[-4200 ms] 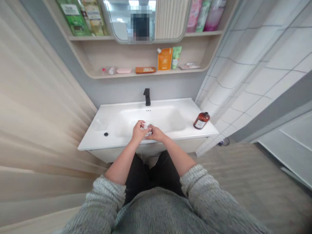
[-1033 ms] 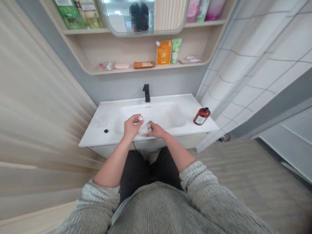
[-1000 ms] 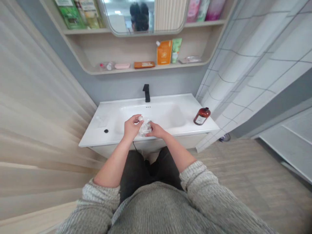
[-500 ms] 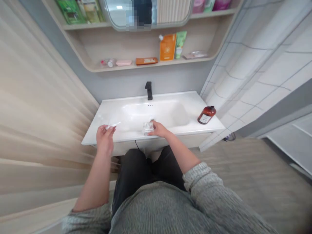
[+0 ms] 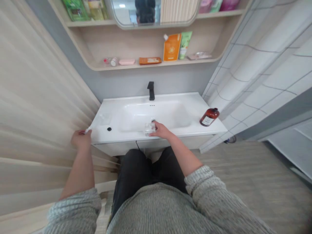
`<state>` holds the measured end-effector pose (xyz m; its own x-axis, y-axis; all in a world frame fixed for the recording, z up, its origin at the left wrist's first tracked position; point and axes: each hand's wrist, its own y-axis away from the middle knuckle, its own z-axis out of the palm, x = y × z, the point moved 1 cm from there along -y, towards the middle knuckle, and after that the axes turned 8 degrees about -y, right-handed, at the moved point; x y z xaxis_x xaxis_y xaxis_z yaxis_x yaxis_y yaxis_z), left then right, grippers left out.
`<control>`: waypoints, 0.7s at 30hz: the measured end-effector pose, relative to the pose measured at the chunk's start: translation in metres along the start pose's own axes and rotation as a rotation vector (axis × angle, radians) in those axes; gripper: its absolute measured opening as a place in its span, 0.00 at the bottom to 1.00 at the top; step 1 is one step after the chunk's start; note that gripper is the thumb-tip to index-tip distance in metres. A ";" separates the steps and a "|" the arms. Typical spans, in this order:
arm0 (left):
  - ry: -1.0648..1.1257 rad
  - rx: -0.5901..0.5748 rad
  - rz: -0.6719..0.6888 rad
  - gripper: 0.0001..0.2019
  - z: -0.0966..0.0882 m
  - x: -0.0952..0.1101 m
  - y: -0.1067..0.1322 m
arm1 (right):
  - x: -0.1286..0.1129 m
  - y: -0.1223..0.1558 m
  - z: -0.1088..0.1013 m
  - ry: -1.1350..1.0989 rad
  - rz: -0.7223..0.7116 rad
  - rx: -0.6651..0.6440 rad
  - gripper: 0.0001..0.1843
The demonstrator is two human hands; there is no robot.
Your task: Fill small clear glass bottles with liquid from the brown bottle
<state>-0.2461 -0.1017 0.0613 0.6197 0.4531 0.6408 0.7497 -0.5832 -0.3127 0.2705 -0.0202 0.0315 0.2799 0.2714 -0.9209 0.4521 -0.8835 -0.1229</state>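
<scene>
The left hand [image 5: 82,141] has swung out, now well left of the right hand [image 5: 162,131], pinching a thin white piece [image 5: 90,127]. The right still grips the clear bottle [image 5: 149,129] at its fingertips.

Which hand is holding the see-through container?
The right hand, at the front of the sink, holds the see-through container. The left hand is different: it is out by the curtain, holding a small white thing.
</scene>
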 end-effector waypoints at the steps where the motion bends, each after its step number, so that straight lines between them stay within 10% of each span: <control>1: -0.061 0.003 -0.051 0.17 0.003 0.001 0.001 | 0.000 0.000 0.000 0.007 0.002 0.002 0.36; 12: -0.204 -0.028 -0.016 0.16 0.030 0.006 0.021 | 0.001 0.000 -0.001 0.004 -0.002 -0.011 0.37; 21: 0.030 0.151 0.186 0.18 0.002 0.043 0.044 | -0.004 0.001 -0.001 -0.007 0.016 -0.017 0.38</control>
<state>-0.1863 -0.1067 0.0739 0.7449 0.3256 0.5823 0.6509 -0.5464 -0.5271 0.2709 -0.0216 0.0354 0.2816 0.2548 -0.9251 0.4624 -0.8808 -0.1019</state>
